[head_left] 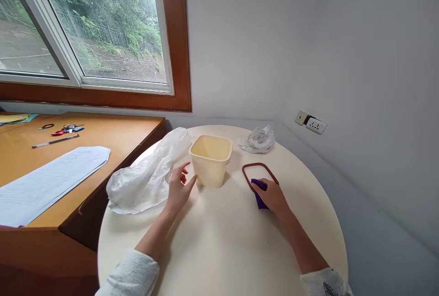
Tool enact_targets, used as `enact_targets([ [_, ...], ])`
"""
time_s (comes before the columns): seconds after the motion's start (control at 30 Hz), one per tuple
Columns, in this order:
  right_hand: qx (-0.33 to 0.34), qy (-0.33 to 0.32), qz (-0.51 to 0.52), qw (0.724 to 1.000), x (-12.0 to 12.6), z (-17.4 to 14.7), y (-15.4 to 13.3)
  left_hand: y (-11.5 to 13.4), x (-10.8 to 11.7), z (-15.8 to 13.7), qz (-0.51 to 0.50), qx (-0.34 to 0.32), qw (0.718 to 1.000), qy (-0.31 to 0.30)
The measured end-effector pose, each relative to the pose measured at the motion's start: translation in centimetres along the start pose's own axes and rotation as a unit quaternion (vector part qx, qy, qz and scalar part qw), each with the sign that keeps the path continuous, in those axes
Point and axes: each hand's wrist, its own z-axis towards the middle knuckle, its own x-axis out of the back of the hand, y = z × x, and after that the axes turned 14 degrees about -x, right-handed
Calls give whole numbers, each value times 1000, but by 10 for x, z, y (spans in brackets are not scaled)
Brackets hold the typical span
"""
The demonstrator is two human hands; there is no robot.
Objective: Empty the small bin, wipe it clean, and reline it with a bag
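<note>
A cream plastic bin stands upright on the round white table, its open top facing up. Beside its left wall is my left hand, fingers apart and holding nothing; whether a fingertip touches the bin I cannot tell. My right hand grips a purple cloth, which hangs partly below the fingers. Under or against that cloth lies a brown rounded rectangular ring, its near part hidden by the hand and cloth. A white plastic bag lies spread out left of my left hand.
A crumpled clear plastic bag sits at the table's back right. To the left, a wooden desk carries papers, a pen and keys. Wall sockets are on the right, and a window is behind the desk.
</note>
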Motion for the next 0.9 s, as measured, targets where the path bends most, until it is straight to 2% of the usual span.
enact_targets([
  [0.1, -4, -4, -76, 997, -2, 1, 2, 4, -3, 0, -55, 15, 998, 8],
  [0.2, -10, -17, -113, 993, -5, 3, 3, 8, -7, -2, -98, 26, 995, -24],
  [0.33, -14, -16, -127, 992, -6, 4, 4, 12, -12, -5, -132, 38, 989, -62],
  [0.6, -8, -1, -132, 991, -10, 4, 4, 14, -13, -5, -148, 6, 987, -68],
  [0.77, -5, 11, -99, 995, -10, 1, 2, 16, -11, -5, -142, 2, 988, -54],
  [0.9, -4, 24, 7, 1000, -9, -2, 1, 16, -10, -6, -142, 20, 988, -60],
])
